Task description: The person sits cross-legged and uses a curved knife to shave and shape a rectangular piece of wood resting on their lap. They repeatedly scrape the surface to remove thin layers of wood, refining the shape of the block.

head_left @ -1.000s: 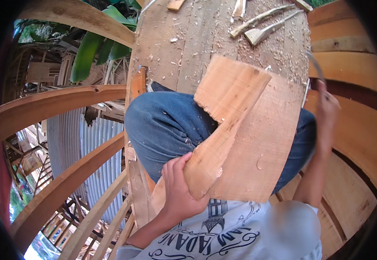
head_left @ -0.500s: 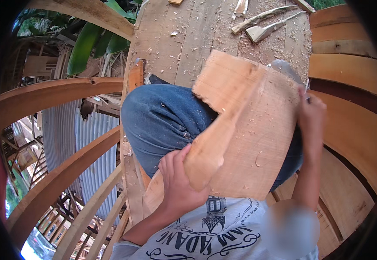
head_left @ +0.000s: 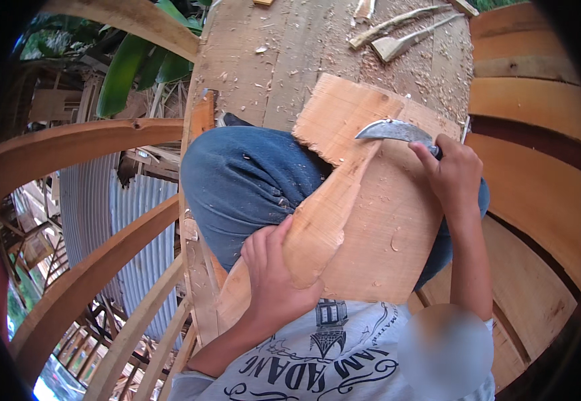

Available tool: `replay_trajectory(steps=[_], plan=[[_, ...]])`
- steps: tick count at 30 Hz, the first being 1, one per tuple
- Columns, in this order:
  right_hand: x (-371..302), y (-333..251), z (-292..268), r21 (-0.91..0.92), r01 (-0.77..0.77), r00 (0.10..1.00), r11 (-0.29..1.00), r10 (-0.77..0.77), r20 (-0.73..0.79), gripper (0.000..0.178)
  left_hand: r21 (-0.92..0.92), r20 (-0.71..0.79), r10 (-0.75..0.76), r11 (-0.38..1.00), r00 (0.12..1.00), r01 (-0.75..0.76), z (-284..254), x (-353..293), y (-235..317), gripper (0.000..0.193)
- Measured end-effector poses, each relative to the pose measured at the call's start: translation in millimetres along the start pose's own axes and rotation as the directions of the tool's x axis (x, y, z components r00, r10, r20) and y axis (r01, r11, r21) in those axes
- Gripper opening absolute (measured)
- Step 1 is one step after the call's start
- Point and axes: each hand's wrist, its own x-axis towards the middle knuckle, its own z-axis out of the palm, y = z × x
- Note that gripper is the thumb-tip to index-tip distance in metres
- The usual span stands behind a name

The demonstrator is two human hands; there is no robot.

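Observation:
My left hand [head_left: 270, 274] is closed round the rounded end of a roughly carved, paddle-shaped piece of wood [head_left: 324, 210]. This piece has a broad squarish head and a narrower handle, and it slants up and away over a wide flat board [head_left: 397, 227] on my lap. In my right hand [head_left: 457, 167] is the handle of a knife with a curved metal blade [head_left: 392, 129]. The blade points left over the wood's broad head, near where it narrows. Whether its edge touches the wood I cannot tell.
Wood shavings lie over the plank floor [head_left: 250, 67]. Farther off are a roughly cut wooden piece [head_left: 397, 45] and a stick [head_left: 377, 33]. A saw [head_left: 203, 112] lies beyond my left knee. Wooden rails [head_left: 90, 144] run along the left, a slatted wooden wall [head_left: 524, 107] along the right.
My right hand has swung the curved knife left, from the board's far right corner to over the wood's head. My left hand keeps its grip on the wood.

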Motion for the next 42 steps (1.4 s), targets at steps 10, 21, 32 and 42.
replay_trajectory(steps=[10, 21, 32, 42], plan=[[-36.8, -18.6, -27.7, 0.214, -0.189, 0.982, 0.958, 0.185, 0.038, 0.059, -0.108, -0.013, 0.057, 0.993, 0.998, -0.058, -8.0, -3.4, 0.7, 0.082], [32.1, 79.9, 3.4, 0.091, -0.559, 0.824, 0.824, 0.564, -0.041, 0.065, -0.283, 0.025, 0.061, 0.958, 0.998, -0.052, -16.0, -11.5, -7.6, 0.084], [-54.5, -62.6, -49.7, 0.455, 0.055, 0.993, 0.889, -0.095, 0.065, 0.060, -0.547, 0.136, -0.031, 0.831, 0.990, 0.101, -19.3, -17.5, -8.8, 0.086], [9.6, 21.4, -27.6, 0.496, -0.383, 0.881, 0.780, 0.469, -0.057, 0.065, -0.435, 0.071, 0.036, 0.901, 0.997, -0.001, -14.1, -20.8, -17.7, 0.086]])
